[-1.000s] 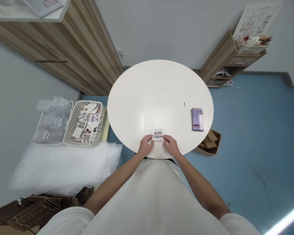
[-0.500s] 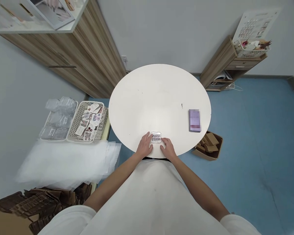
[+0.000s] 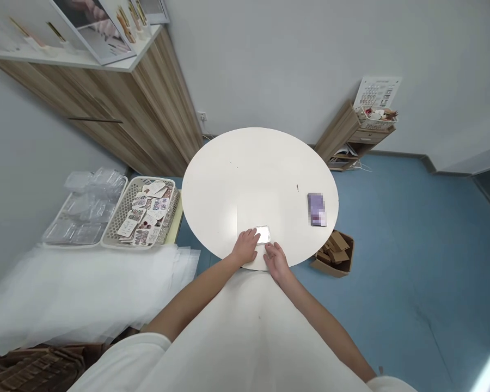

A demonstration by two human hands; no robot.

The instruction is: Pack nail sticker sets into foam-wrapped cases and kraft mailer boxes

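At the near edge of the round white table (image 3: 253, 163) lies a small clear plastic case (image 3: 263, 234), its upper face showing bright white. My left hand (image 3: 245, 246) rests over the left side of the case, fingers stretched out and fingertips on it, thumb apart on the table side. My right hand (image 3: 276, 259) is at the lower right corner of the case, turned partly palm-up with loosely bent fingers apart. Whether its fingertips touch the case is hard to tell. A purple stack of cards or a box (image 3: 317, 209), blurred out, lies toward the right edge.
Left of the table stand a basket of printed nail cards (image 3: 111, 239) and a basket of clear plastic cases (image 3: 51, 246), with white sheets (image 3: 85, 288) in front. A carton of cardboard pieces (image 3: 332, 255) sits on the floor at right. A wooden cabinet (image 3: 167, 109) rises behind left.
The case's upper face showed rows of patterned nails and now looks plain white. My right hand has rolled from palm-down to partly palm-up. The head view has shifted.
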